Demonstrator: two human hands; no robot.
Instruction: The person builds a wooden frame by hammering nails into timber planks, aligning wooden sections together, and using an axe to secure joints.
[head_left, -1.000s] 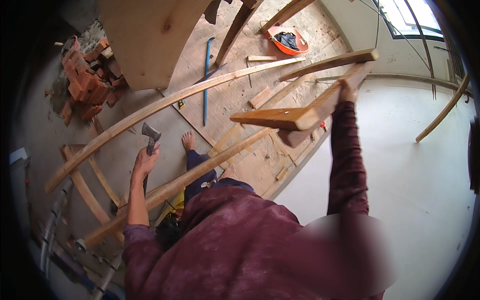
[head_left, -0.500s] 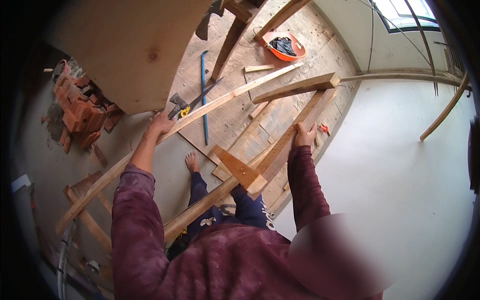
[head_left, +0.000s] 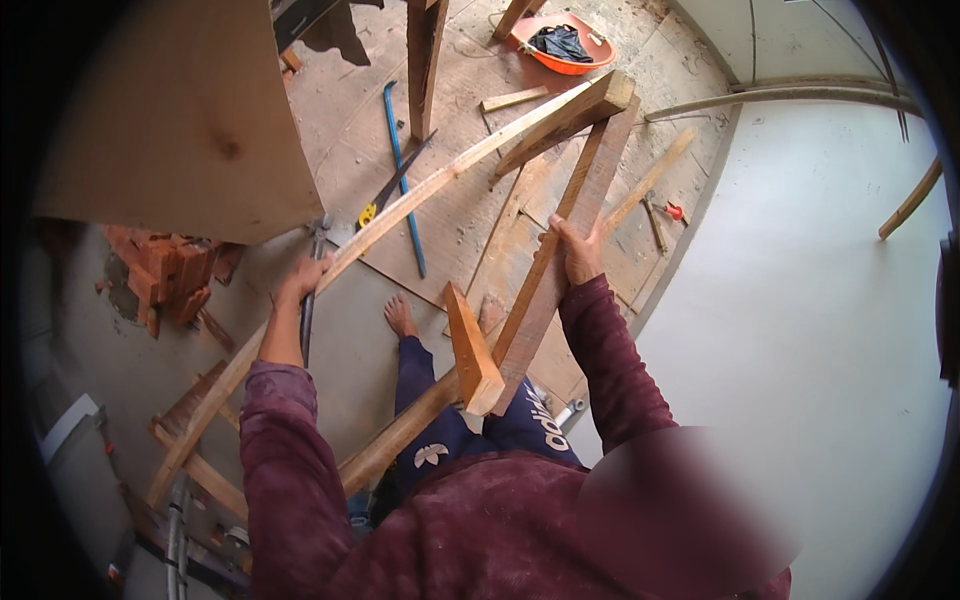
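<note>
Brown wooden frame [head_left: 540,300], three-sided, angular; grain showing

Right hand [head_left: 578,250] and its board [head_left: 545,285]: down from upper right toward centre frame over the last second. Board now steeper, lower end over the lap. Short block [head_left: 473,350] at that end: near level a second ago, now steeply slanted. Left hand [head_left: 303,277] up from lower left to the long pale strip [head_left: 400,210], contact unclear; hatchet [head_left: 307,335] brought along, head now seen narrow. Plywood sheet [head_left: 180,130], upper left, now cuts off the top of the brick pile [head_left: 170,265]. Window, upper right, nearly out of frame.
</note>
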